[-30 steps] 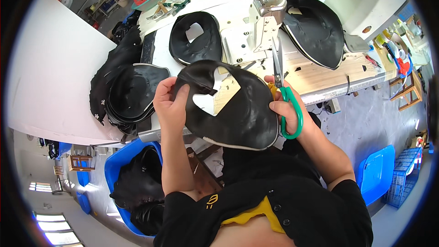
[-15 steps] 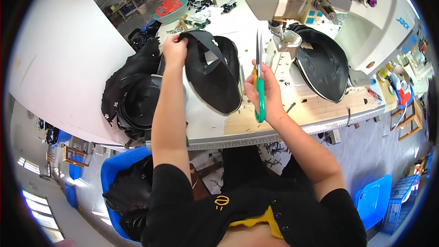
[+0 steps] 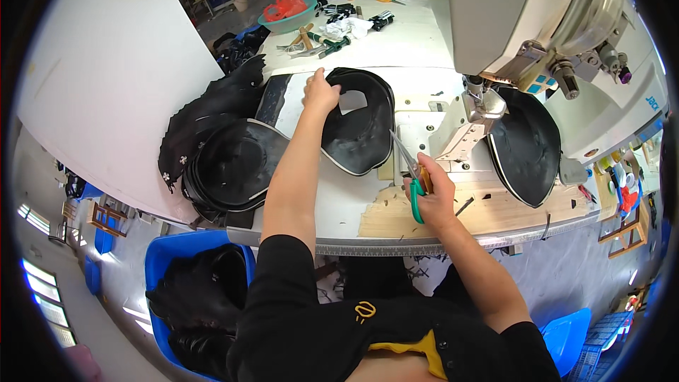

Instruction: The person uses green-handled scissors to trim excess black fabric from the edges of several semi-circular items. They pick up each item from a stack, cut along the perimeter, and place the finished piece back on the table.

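My left hand (image 3: 322,92) is at the upper left edge of a curved black leather-like piece (image 3: 364,127), its fingers closed at the rim. The piece lies beside the sewing machine, with a pale edging along its lower side and a light opening near the hand. In my right hand (image 3: 435,194) is a pair of scissors (image 3: 415,201) with green and orange handles. Their slightly parted blades point up and left, with the tips close to the piece's right edge.
A sewing machine (image 3: 488,110) stands at the right, another black piece (image 3: 525,148) beyond its needle area. Stacked black pieces (image 3: 237,166) lie at left. Below stands a blue bin (image 3: 159,251) with more. Tools (image 3: 318,46) and a green basin (image 3: 293,21) are at the back.
The black piece's raised flap has come down and the piece now lies flatter. My right hand has lowered the scissors, tilting their blades left toward the piece. The view has shifted.
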`<state>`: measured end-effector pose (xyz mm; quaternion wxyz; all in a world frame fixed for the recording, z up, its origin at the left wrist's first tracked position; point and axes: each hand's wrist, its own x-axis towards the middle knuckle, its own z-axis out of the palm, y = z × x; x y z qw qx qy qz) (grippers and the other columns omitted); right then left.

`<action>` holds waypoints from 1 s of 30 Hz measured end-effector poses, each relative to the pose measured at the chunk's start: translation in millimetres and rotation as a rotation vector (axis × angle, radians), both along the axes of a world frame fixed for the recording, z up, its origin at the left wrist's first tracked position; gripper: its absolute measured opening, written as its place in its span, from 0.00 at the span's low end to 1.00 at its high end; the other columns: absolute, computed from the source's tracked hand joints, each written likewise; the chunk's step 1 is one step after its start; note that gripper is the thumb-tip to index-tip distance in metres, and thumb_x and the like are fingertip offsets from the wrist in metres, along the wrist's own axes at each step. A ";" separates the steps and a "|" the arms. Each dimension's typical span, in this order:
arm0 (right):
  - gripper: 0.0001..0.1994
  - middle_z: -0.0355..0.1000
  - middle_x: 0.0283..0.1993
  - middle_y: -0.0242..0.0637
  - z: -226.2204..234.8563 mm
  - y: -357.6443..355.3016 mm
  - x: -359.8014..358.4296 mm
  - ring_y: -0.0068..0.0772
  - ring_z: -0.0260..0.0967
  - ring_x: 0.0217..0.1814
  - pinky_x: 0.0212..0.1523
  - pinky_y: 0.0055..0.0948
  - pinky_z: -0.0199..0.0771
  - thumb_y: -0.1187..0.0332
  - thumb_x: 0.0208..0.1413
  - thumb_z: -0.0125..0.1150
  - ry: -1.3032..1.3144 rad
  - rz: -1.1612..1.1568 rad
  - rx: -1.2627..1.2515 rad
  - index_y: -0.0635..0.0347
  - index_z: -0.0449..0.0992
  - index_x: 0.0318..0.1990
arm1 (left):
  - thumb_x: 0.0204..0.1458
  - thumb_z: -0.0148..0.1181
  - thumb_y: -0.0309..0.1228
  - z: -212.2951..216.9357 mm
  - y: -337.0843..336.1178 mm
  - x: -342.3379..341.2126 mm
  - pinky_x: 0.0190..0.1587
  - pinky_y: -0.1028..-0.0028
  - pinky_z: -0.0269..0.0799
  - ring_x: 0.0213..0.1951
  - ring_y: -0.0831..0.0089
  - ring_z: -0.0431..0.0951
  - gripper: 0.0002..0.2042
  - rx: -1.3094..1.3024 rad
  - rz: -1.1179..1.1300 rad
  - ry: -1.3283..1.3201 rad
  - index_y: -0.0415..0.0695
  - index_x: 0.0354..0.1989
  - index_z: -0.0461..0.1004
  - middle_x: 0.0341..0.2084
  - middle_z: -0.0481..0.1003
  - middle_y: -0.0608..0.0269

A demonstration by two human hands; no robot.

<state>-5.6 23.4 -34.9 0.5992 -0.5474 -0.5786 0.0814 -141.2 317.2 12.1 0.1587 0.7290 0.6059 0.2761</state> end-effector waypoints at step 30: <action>0.28 0.67 0.35 0.29 -10.4 -1.7 -0.1 0.15 0.60 0.29 0.29 0.15 0.63 0.82 0.42 0.66 0.073 0.057 -0.053 0.58 0.68 0.55 | 0.46 0.60 0.27 33.9 -143.7 -261.4 0.37 0.60 0.71 0.38 0.55 0.73 0.10 0.471 0.480 0.537 0.43 0.37 0.70 0.37 0.68 0.54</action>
